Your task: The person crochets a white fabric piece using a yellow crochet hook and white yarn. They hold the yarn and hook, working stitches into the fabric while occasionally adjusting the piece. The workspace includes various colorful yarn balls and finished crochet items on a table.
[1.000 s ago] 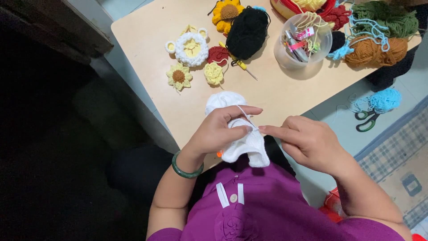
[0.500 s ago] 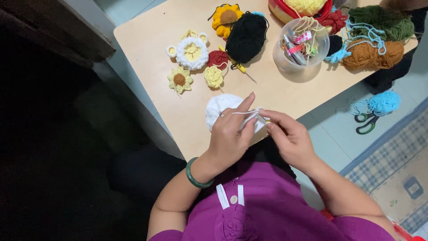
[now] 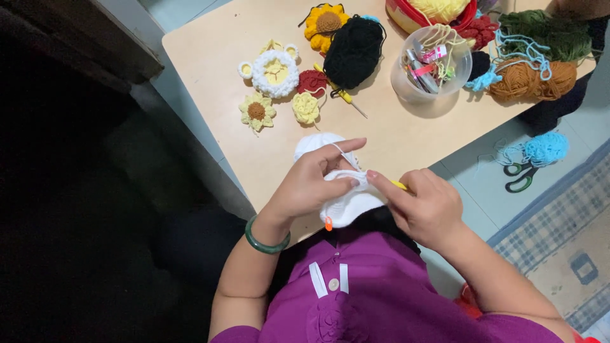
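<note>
Nearest the camera, the left hand (image 3: pixel 311 184) pinches a white crochet piece (image 3: pixel 346 203) between thumb and fingers, with the forefinger raised so a white strand (image 3: pixel 343 157) runs taut over it, which keeps tension on the yarn. The right hand (image 3: pixel 422 206) is closed on a yellow-handled hook (image 3: pixel 398 185) whose tip meets the edge of the piece just above the table (image 3: pixel 210 76) edge, close to the body where both hands can work it. An orange marker (image 3: pixel 328 223) hangs from the piece's lower rim. Beyond lie finished flowers (image 3: pixel 275 73), laid flat and apart, then a black yarn ball (image 3: pixel 354 43) and a clear tub (image 3: pixel 432 63) of small tools. Scissors (image 3: pixel 520 176) and blue yarn (image 3: pixel 544 148) lie on the floor to the right.
</note>
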